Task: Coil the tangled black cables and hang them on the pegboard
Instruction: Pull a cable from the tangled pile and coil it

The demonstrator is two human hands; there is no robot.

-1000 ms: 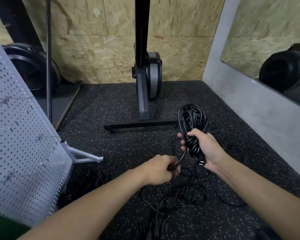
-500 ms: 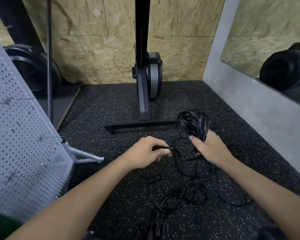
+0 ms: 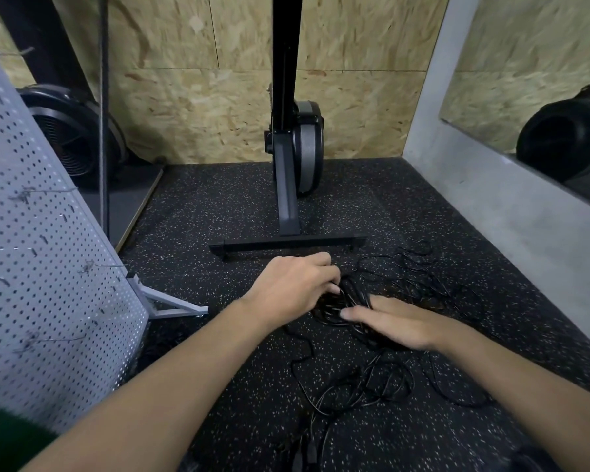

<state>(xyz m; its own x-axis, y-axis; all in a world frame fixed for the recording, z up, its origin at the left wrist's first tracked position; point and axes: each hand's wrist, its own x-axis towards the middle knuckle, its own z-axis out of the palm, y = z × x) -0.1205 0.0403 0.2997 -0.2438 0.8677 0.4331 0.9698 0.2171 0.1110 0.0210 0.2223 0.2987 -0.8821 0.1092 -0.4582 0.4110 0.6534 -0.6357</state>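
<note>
Our left hand (image 3: 293,287) curls into a bunched heap of thin black cables (image 3: 353,298) lying on the speckled black rubber floor (image 3: 235,216), and its fingers grip some strands. Our right hand (image 3: 397,323) lies flat on the same heap, fingers straight. Loose cable loops trail toward us. The grey perforated metal pegboard (image 3: 31,267) stands at left, apart from the cables.

Cable bundle (image 3: 351,299) on the floor (image 3: 218,369), centre, with left hand (image 3: 293,287) on its left side and right hand (image 3: 399,323) over its near right edge. Loose cables (image 3: 372,390) nearer and off to the right. Behind, machine stand (image 3: 288,243) before the back wall (image 3: 201,114). Pegboard (image 3: 48,267) at far left, fan (image 3: 72,141) behind it.
</note>
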